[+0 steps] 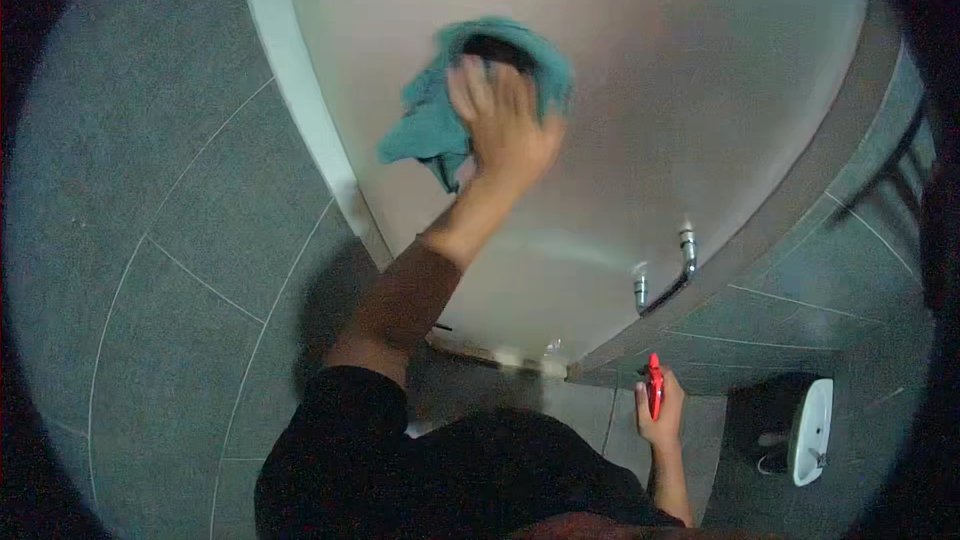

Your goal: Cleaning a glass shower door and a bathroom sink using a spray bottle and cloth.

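My left hand (514,120) is on a bunched teal cloth (435,127), against a large, pale, glossy panel (585,142). The hand and cloth are blurred; folds of the cloth spread around the fingers, with a dark patch above the fingertips. Lower right, my right hand (662,409) is closed around a red object (655,388), perhaps a spray trigger; its lower part is hidden or too unclear to make out. That hand is below the panel's edge, apart from the cloth.
A bent chrome handle or bar (688,259) stands out from the panel's lower right. A white frame edge (300,75) borders the panel's left side. Grey tiles (180,202) lie beyond it. A white washbasin (812,431) with a tap is at the lower right.
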A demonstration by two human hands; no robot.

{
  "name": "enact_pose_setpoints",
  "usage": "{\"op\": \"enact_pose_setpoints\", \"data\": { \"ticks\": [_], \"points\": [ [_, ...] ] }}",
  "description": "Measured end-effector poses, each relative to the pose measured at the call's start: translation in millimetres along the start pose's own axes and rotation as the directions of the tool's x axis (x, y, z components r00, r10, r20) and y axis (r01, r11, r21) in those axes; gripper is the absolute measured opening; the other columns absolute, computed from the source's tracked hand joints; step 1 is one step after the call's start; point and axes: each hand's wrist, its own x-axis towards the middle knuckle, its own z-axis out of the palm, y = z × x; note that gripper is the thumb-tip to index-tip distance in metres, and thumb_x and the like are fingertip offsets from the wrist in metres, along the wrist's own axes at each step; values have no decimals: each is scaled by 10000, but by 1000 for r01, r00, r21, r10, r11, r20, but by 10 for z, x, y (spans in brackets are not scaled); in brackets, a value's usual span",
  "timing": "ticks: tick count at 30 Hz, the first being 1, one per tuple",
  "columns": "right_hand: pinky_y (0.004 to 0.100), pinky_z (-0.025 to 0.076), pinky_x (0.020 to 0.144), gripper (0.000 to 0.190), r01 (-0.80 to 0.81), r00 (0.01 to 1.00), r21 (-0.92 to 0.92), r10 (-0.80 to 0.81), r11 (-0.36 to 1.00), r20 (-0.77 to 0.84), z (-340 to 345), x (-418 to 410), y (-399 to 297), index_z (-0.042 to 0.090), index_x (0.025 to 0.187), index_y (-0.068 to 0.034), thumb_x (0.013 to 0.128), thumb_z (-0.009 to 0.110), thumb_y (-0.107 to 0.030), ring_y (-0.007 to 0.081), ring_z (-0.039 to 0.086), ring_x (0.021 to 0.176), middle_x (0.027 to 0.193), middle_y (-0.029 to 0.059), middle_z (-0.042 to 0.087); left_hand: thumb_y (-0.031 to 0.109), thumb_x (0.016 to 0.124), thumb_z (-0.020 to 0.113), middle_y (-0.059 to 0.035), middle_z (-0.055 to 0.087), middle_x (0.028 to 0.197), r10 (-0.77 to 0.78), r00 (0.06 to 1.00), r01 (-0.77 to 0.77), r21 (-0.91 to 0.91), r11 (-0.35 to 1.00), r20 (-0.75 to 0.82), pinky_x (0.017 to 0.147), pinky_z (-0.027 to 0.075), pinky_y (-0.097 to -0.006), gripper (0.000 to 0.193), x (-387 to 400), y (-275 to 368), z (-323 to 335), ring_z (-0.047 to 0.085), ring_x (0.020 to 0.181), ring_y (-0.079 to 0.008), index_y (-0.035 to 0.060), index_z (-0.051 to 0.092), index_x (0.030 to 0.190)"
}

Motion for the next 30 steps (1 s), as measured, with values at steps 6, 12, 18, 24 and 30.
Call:
{"op": "enact_pose_setpoints", "data": {
  "ticks": [6,12,18,24,30],
  "points": [
    [394,512,765,295,13,1000,-9,-13,1000,-9,384,25,-160,646,1205,-3,939,718,-110,298,626,793,930,143,630,254,859,777,-172,547,1554,325,471,302,-496,814,820,1110,446,-584,793,-1116,150,-67,551,1357,-407,258,486,1597],
    [399,519,778,285,-95,983,-11,92,995,-156,392,-262,-167,643,1198,9,952,718,-112,301,637,808,914,145,638,235,952,748,-146,604,1388,38,750,159,-236,959,661,1077,445,-525,514,-1956,-336,-353,544,1294,-371,143,577,1428],
    [408,528,787,278,-121,978,-6,118,993,-171,331,-319,-161,650,1189,7,961,729,-131,314,667,821,922,169,671,314,982,722,-388,266,1649,-95,966,120,-90,989,241,1221,284,-704,804,-1384,-691,-217,144,1582,-607,-92,311,1541],
    [432,528,840,287,-78,991,16,80,997,-108,344,-173,-175,644,1187,1,944,736,-119,381,675,915,1010,192,671,346,948,713,-323,469,1477,-123,992,120,-71,990,-35,1189,224,-776,651,253,-771,-236,240,1549,-596,-124,499,1344],
    [435,538,869,290,-104,992,-75,98,992,-76,439,-81,-123,650,1189,6,946,736,-127,366,690,932,1037,188,690,425,892,741,-279,514,1475,17,1000,-18,-47,999,-19,1185,212,-766,688,292,-195,18,293,1518,-583,-42,551,1360]
  ]
}}
